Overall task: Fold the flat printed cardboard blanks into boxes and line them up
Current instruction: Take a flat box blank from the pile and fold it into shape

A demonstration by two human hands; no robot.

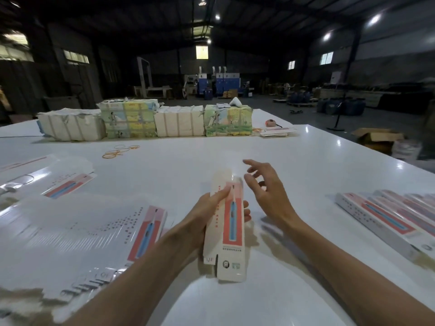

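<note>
- We see the thumb (221, 193) of the left hand (207, 215) lying along the printed front of a partly folded box (231, 231). The fingertips (246, 211) of this hand come out from behind the right edge of the box, so the hand clasps it from the left side.
- The fingers (253, 164) of the right hand (268, 191) are spread and loosely bent, and they hold nothing. They hover just beside the upper end of the box, and we cannot tell if any of them touches it.
- The box is in the centre of the frame, held over the white table (294, 156). Its long side points away from us, and the flaps at the lower end are not closed.
- In the lower left lies a fanned stack of flat blanks (77, 231); some more blanks lie above it at the left edge.
- At the right edge, finished boxes (376, 215) lie side by side in a row.
- Higher up, left of the centre, rubber bands (117, 151) lie on the table. Behind them a line of wrapped bundles (146, 121) stands across the far part of the table.
</note>
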